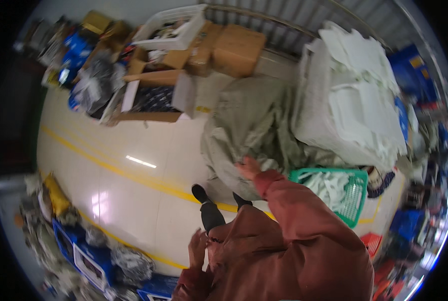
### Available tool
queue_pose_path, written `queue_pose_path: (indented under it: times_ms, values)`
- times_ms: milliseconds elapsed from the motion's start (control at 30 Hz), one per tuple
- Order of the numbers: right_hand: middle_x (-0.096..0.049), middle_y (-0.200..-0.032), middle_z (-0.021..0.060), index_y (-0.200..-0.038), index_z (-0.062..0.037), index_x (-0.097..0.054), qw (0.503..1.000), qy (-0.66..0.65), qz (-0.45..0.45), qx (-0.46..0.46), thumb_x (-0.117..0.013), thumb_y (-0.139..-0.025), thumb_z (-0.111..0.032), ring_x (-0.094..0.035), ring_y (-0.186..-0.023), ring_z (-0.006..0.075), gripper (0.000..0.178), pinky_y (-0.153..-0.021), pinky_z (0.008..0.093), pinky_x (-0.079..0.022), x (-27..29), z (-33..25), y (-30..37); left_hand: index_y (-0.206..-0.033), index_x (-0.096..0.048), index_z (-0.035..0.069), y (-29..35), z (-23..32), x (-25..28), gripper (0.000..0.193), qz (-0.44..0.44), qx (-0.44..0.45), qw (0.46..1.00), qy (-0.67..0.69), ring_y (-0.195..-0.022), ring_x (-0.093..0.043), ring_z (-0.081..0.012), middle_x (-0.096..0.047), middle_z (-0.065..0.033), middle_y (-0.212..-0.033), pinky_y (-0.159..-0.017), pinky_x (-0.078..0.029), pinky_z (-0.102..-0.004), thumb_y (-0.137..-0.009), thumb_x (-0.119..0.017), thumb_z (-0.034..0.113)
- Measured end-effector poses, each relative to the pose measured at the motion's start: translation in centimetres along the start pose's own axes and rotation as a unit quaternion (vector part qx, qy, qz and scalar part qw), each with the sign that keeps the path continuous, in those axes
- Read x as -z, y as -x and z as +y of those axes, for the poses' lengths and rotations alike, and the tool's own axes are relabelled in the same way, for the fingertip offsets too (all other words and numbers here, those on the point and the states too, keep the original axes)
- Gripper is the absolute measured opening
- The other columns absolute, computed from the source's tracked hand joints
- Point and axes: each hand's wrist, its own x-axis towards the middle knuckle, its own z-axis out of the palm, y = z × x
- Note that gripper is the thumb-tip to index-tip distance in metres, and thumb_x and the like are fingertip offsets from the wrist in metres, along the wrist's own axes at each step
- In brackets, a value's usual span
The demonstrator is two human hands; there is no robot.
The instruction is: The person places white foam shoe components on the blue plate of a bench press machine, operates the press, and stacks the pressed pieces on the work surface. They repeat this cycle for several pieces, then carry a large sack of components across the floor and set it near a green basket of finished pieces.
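A large grey-green cloth cover lies in loose folds over something bulky in front of me. My right hand reaches out to its near side, with the fingers closed on a fold of the cloth. What lies beneath is hidden. My left hand hangs low beside my body with nothing in it, its fingers apart. Just right of my right forearm, a green plastic basket holds white soft pieces. Behind the basket stands a tall whitish bin, heaped with white sheet-like pieces.
Open cardboard boxes, a closed carton and a white crate stand along the far wall. A grey plastic bag sits at the far left. Blue boxes and clear wrapping line the near left. Yellow lines cross the tiled floor.
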Motion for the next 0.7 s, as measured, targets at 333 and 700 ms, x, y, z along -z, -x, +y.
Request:
queue_pose_path:
  times_ms: [333, 700]
  values:
    - [-0.073, -0.104, 0.0219, -0.113, 0.0001, -0.065, 0.992, -0.027, -0.046, 0.116, -0.068, -0.093, -0.026, -0.07, -0.097, 0.0444, 0.033, -0.081, 0.0543, -0.057, -3.4, -13.4, 3.2, -0.159, -0.031, -0.011, -23.1, 19.8, -10.5, 0.092, -0.095, -0.115, 0.973, -0.176, -0.139, -0.054, -0.032, -0.05, -0.0299, -0.153, -0.109, -0.048, -0.0393, -0.092, -0.08, 0.029]
    - [-0.066, -0.121, 0.0157, -0.13, -0.0061, -0.066, 0.969, -0.217, -0.055, 0.099, -0.069, -0.095, -0.021, -0.067, -0.109, 0.0362, 0.038, -0.092, 0.0463, -0.055, -4.3, -16.6, 8.4, -0.137, -0.062, -0.008, -29.7, 19.2, -3.1, 0.045, -0.11, -0.134, 0.966, -0.193, -0.11, -0.067, -0.0263, -0.072, -0.0177, -0.123, -0.099, -0.051, -0.0359, -0.094, -0.059, 0.008]
